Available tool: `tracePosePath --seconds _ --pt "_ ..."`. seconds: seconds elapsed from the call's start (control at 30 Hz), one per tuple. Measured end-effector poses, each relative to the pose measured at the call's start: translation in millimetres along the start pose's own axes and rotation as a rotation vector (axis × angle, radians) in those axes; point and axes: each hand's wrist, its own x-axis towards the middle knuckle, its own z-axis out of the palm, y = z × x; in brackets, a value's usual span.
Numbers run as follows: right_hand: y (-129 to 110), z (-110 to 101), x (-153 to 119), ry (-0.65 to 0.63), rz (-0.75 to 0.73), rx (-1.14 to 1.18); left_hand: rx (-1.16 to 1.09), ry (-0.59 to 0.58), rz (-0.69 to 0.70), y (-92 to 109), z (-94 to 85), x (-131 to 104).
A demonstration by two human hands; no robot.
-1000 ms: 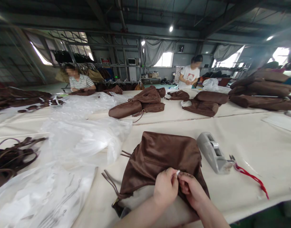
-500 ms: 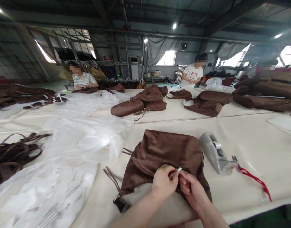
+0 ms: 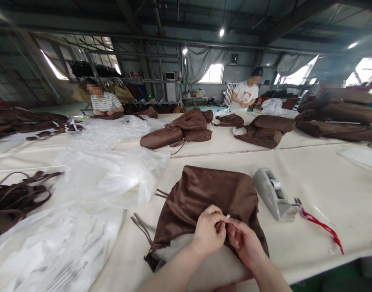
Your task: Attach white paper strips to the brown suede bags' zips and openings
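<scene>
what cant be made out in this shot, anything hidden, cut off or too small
All in the head view:
White bit: too small to identify, partly covered by the left hand and right hand; which one grips it is unclear.
Brown bag: its near end lies partly behind the forearms, cut off by the bottom edge.
Dark straps: cut off by the left edge.
Shirt print: too small, blurred.

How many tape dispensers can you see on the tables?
1: the gray tape dispenser, just right of the near brown bag and left of the red cord. Others could be hidden behind the piled brown bags.
</scene>
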Motion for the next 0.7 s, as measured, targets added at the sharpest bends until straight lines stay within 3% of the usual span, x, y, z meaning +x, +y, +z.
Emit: tracePosePath --seconds 0.1,0.23,0.33,0.43,0.57,0.7 --pt "-0.8 2.3 1.2 0.059 0.028 0.013 -0.081 0.001 0.006 2.6 -6.0 0.2" --pt "-1.1 4.9 2.6 0.073 0.049 -0.127 -0.167 0.145 -0.068 1.0 -12.7 2.8" --pt "-4.0 0.3 0.9 0.044 0.015 -0.372 -0.168 0.245 -0.136 -3.3 -15.0 4.3" --pt "-9.1 -12.6 -0.3 0.125 -0.038 -0.650 -0.163 0.283 -0.161 -6.5 -14.5 4.7" --pt "-15.7 -24.7 1.2 0.186 -0.104 -0.923 -0.138 0.256 -0.177 -7.8 -9.5 4.8" --pt "-15.5 -11.4 4.8 0.194 -0.220 -1.390 -0.096 0.212 -0.174 -8.8 -3.3 4.9"
